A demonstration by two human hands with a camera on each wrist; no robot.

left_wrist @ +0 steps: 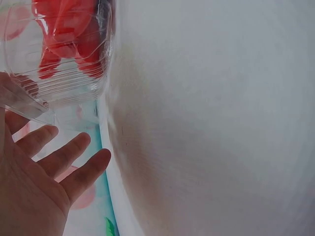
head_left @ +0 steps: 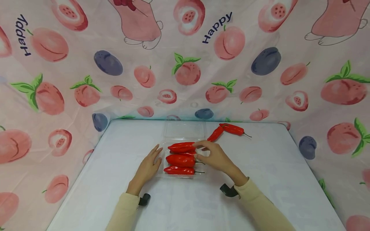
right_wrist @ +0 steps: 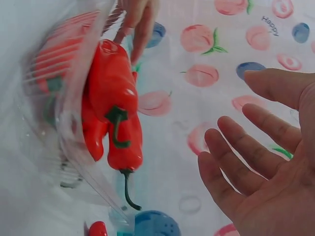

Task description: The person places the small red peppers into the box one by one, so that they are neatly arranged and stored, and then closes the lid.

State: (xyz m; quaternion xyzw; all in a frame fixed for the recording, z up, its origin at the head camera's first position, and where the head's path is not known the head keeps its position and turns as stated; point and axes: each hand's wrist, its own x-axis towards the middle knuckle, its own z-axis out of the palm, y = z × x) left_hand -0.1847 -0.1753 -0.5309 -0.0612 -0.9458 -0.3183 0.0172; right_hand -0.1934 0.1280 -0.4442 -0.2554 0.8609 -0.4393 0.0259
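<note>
A clear plastic clamshell box, its lid laid back, holds several red chili peppers stacked crosswise. My left hand rests at the box's left side. Its outer fingers are spread and its thumb side touches the clear edge in the left wrist view. Over the box's right side is my right hand, thumb and fingers apart beside the pepper ends. The right wrist view shows this hand empty, a gap away from the peppers with green stems.
Two loose red peppers, one angled and one lying farther right, are on the white table behind the right hand. A fruit-patterned cloth hangs along the back and sides. Black wrist mounts stick out near both cuffs.
</note>
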